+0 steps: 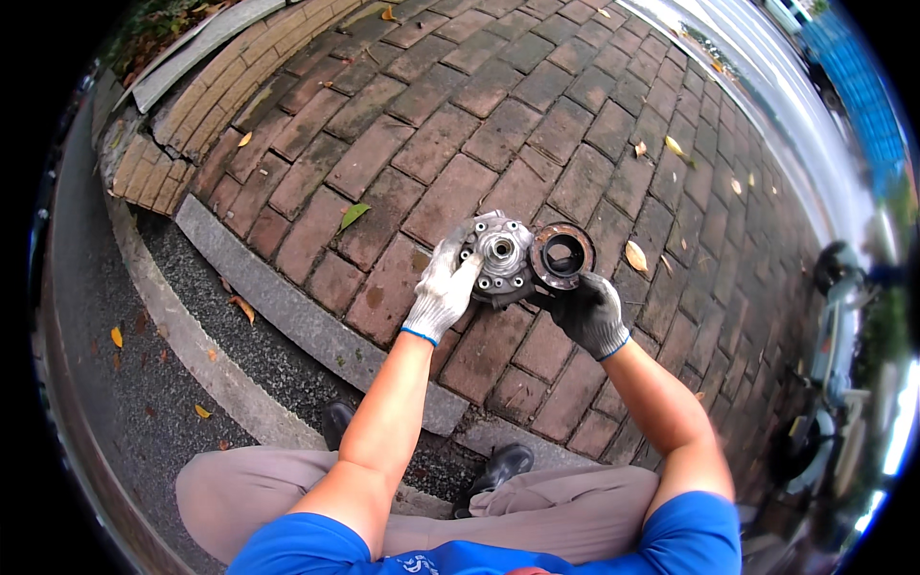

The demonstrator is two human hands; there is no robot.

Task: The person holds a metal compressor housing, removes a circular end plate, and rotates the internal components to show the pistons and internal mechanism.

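Note:
A silvery round metal housing [500, 251], with a central bore and several holes around its face, is in my left hand [448, 287]. That hand wears a whitish knit glove with a blue cuff edge, fingers wrapped around the housing's left side. Just to its right, a dark, rusty ring-shaped metal part [578, 236] with a wide round opening is gripped from below by my right hand [592, 316], in a dirt-darkened glove. The two parts stand side by side; whether they touch is hard to make out. My right fingertips are partly hidden behind the ring.
Reddish brick paving [422, 144] spreads beneath my hands, with scattered leaves, one of them a green leaf [354, 215]. A stone kerb [287, 297] runs along the left, beside dark asphalt. My black shoe [503, 466] is near the kerb. A parked scooter [834, 355] stands far right.

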